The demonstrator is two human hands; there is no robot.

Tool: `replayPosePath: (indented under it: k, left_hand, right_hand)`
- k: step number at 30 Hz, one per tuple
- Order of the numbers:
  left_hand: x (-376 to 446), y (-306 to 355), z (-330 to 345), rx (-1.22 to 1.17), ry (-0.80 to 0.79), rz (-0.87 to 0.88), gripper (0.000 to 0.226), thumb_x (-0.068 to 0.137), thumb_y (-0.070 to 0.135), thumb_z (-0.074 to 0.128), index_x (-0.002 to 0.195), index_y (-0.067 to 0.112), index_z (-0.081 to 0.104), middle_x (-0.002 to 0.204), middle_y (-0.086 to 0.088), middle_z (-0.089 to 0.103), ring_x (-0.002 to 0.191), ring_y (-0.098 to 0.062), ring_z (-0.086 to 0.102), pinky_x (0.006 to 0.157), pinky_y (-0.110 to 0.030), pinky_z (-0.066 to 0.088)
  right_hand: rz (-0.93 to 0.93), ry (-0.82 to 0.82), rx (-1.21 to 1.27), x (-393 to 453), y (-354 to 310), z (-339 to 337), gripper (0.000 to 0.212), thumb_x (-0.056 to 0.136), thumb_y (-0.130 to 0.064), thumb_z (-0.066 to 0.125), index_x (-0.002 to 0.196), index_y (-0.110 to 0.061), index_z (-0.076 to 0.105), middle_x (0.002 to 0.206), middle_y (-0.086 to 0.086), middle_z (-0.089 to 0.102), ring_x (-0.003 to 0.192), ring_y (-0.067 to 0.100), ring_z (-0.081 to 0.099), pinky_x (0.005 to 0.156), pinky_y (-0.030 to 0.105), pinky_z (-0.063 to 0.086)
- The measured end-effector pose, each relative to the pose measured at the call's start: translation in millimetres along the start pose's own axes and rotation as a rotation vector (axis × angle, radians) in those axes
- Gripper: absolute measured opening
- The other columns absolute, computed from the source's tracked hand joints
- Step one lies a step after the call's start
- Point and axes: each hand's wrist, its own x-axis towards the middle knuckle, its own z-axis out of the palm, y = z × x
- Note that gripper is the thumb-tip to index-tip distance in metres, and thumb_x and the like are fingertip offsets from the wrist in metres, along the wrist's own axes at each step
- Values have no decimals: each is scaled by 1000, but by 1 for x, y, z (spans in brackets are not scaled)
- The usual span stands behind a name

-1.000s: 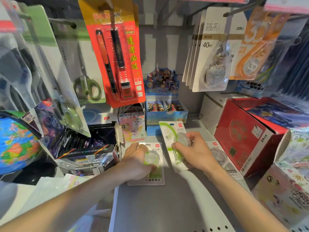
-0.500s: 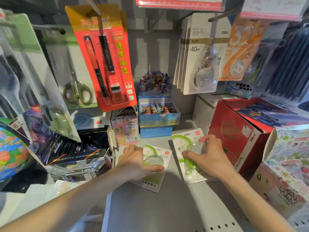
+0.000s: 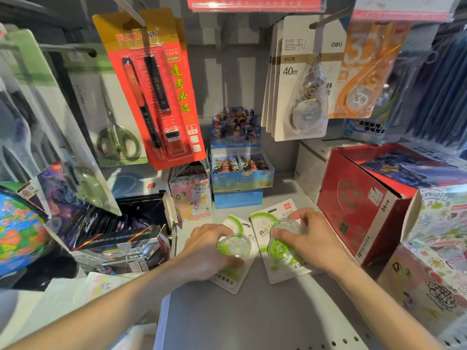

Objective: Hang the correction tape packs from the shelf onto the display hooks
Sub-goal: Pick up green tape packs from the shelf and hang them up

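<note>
Nearest, at the bottom of the frame, bare shelf (image 3: 252, 319) is showing between the two forearms.

Just beyond, in the lower centre, both hands are working on green-and-white packs. The left hand (image 3: 204, 251) is curling over the blister of the left pack (image 3: 236, 251), fingers above it and thumb below, gripping it. This pack is lying on the shelf or only just coming off it; which one cannot be told. The right hand (image 3: 313, 242) is gripping the blister of the right pack (image 3: 276, 246), whose card is tilting with its top end toward the back of the shelf. The two cards are lying just beside each other, edges near or overlapping.

Farther back, in the upper right of the frame, white 40m packs (image 3: 300, 79) are hanging in a row on a hook (image 3: 328, 17). At the top centre-left another hook (image 3: 129, 10) is carrying a red pen card (image 3: 154, 89).

Judged status: pickup is in progress. Neither green pack is hanging yet. Remaining steps: raising each pack, lining its card hole up with a hook, and sliding it on. The destination hook cannot be determined from this view.
</note>
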Motion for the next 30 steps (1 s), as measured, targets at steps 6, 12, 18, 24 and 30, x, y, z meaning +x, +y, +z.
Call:
replayPosePath:
  k: [6, 12, 18, 24, 30]
  left_hand:
    - [6, 4, -12, -136, 62, -29, 58, 62, 60, 89, 101, 51, 47, 124, 15, 50, 114, -10, 52, 81, -24, 45]
    - [11, 3, -11, -405, 37, -97, 63, 61, 49, 95, 112, 37, 62, 126, 12, 57, 116, -6, 55, 81, -19, 46]
    - [9, 5, -14, -593, 6, -237, 60, 69, 23, 95, 114, 28, 56, 107, 14, 70, 100, -13, 67, 72, -22, 50]
    - [2, 11, -20, -697, -15, -261, 51, 74, 18, 90, 104, 33, 51, 107, 1, 72, 97, -15, 68, 66, -30, 45]
    - [-19, 19, -32, -727, 64, -147, 56, 73, 9, 91, 114, 26, 57, 104, 1, 78, 94, -16, 76, 79, -31, 60]
  right_hand:
    - [26, 4, 183, 3, 5, 0, 56, 77, -49, 87, 118, -25, 58, 116, 16, 68, 92, 24, 57, 82, 39, 50]
    - [46, -30, 172, 0, 8, 3, 51, 84, -40, 83, 127, -24, 59, 104, -3, 64, 81, 9, 60, 63, 18, 43]
    - [121, -142, 417, 2, 12, 0, 81, 75, -8, 91, 142, -17, 45, 114, 5, 70, 103, 25, 72, 91, 44, 60]
    - [140, -190, 602, -4, 15, -4, 60, 75, 4, 88, 125, -13, 60, 90, 8, 83, 79, 29, 78, 76, 43, 59]
    - [61, -218, 707, -29, 10, -20, 53, 82, 5, 82, 128, -7, 60, 106, 16, 82, 93, 39, 80, 82, 52, 65]
